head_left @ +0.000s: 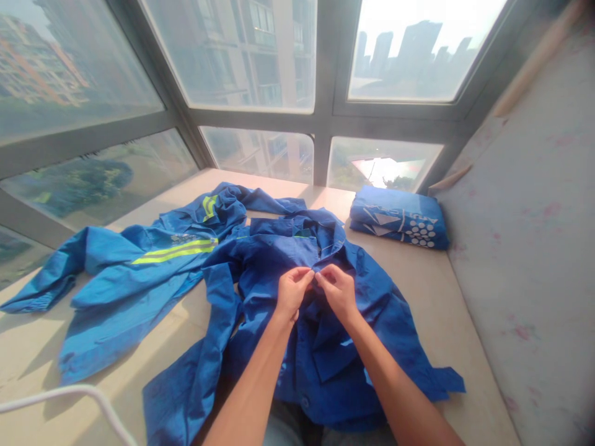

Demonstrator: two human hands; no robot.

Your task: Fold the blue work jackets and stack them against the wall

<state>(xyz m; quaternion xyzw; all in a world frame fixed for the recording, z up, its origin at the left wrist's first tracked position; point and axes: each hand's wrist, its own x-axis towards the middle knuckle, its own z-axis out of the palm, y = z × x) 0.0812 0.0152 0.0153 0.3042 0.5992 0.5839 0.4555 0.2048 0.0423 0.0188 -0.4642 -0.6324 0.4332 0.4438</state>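
Note:
A dark blue work jacket [264, 254] lies spread out in front of me, collar away from me and sleeves out to both sides. My left hand [294, 290] pinches the jacket's front edge below the collar. Close beside it, my right hand [337, 288] pinches the facing front edge, and the fingertips of both hands nearly meet. Whatever small part sits between the fingertips is too small to make out. Lower on the front placket, a round button [304, 402] shows near the hem.
To the left lies a second blue jacket [153, 272] with yellow-green reflective stripes. A folded blue bundle with white print [397, 217] rests at the back right by the window. A white tube [69, 390] curves in at the lower left. A patterned wall [534, 248] bounds the right side.

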